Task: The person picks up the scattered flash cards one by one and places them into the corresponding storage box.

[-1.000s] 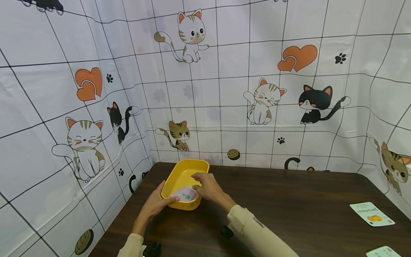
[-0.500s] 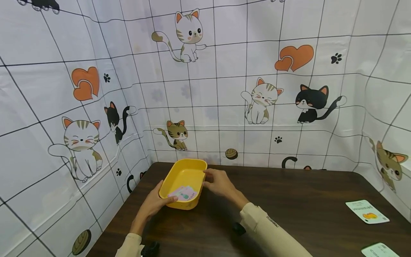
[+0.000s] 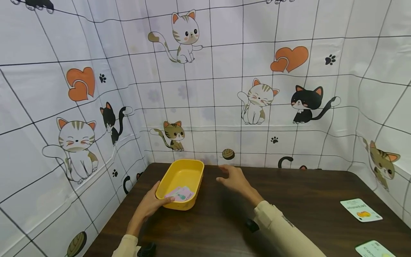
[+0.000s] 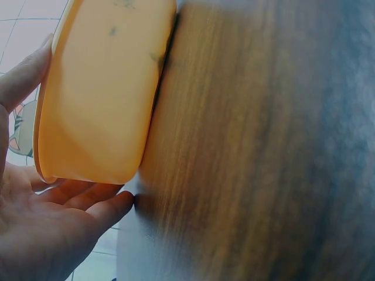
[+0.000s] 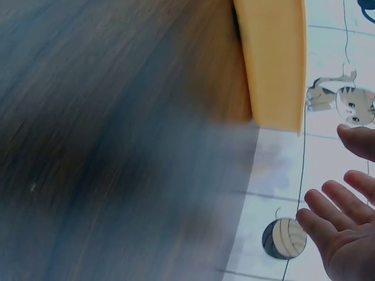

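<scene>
A yellow plastic basin [image 3: 186, 175] stands at the far left of the table, its near end toward me. Pink cards [image 3: 179, 193] printed with a small green picture lie inside, at that near end. My left hand [image 3: 148, 204] grips the near left corner, thumb over the rim and fingers along the outer wall, as the left wrist view shows on the basin [image 4: 99, 99]. To the right of the basin, my right hand [image 3: 237, 180] hovers apart from it with fingers loosely spread. In the right wrist view that hand [image 5: 345, 228] holds nothing.
Two white-and-green cards lie at the table's right: one card with an orange fruit picture [image 3: 361, 210], and a nearer card [image 3: 375, 248] cut off by the frame. A cat-patterned sheet [image 3: 224, 89] rises behind and beside the dark wooden table [image 3: 289, 207].
My right hand has drawn out of the basin, passed its right rim and moved further right. My left hand stays on the basin. The view has shifted slightly right.
</scene>
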Available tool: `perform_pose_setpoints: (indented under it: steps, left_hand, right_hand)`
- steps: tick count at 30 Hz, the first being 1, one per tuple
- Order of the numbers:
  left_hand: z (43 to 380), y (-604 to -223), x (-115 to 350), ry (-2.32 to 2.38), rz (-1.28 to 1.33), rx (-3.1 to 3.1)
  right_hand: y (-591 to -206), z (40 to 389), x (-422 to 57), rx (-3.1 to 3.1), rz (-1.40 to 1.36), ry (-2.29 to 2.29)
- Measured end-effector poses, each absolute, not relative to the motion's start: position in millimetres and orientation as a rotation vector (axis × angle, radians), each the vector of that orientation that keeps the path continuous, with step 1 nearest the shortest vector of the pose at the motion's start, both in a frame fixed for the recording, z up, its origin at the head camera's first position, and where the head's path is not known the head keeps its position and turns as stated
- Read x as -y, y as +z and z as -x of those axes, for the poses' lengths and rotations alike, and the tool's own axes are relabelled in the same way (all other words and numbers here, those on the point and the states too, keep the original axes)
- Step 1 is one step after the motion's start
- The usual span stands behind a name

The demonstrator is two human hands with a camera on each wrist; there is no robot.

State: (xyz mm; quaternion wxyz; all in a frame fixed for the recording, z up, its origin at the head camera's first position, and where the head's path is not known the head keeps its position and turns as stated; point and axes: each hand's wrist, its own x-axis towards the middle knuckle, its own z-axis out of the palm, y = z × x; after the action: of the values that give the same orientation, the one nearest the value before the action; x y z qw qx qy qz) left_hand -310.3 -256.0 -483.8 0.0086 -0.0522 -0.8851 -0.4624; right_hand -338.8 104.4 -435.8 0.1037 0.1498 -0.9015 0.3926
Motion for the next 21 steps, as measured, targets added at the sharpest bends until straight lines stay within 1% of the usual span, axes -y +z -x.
perform_pose_setpoints:
  steps: [10,21]
  left_hand:
    - [309.9,-485.9,257.3,-1.442,0.153,2.771]
    - [311.9,-485.3,257.2,-1.440,0.187,2.763]
  right_hand:
    - [-439.5,337.2,-136.8,2.694,-0.428,1.086]
    - [-439.9,331.6,-181.5,2.792,-0.291,0.989]
